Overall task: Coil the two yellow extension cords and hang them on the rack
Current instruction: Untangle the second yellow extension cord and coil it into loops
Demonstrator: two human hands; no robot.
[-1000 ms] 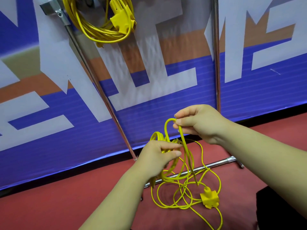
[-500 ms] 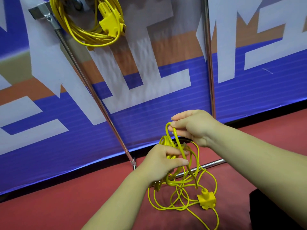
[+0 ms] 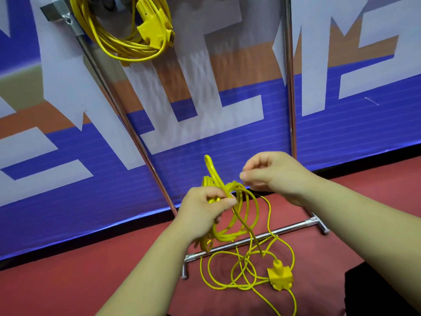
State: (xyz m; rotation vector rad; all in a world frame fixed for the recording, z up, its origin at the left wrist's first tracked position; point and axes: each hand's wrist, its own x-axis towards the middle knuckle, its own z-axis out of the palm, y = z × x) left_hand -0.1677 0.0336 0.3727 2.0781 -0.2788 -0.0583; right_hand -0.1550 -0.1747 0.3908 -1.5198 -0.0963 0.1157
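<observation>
Loose yellow cord point(image 3: 214, 172): lower loops and socket block point(image 3: 279, 277) are lying on the red floor point(image 3: 68, 293), upper turns bunching in left hand point(image 3: 202, 210), fingers gripping them. Right hand point(image 3: 273, 174) is hovering beside the coil, fingers curled, grasp unclear. Coiled yellow cord point(image 3: 136, 53) is hanging on the rack point(image 3: 292, 110). Banner point(image 3: 341, 137) lettering is unreadable.

Open gap between slanted rack pole point(image 3: 126, 124) and upright pole point(image 3: 289, 87), loose cord point(image 3: 279, 277) draped over base bar point(image 3: 291, 228) below

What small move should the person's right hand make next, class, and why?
Probably the right hand should reach down for the loose cord and draw up another loop. The left hand grips only a partial coil, the right hand seems empty, and much cord lies on the floor.
</observation>
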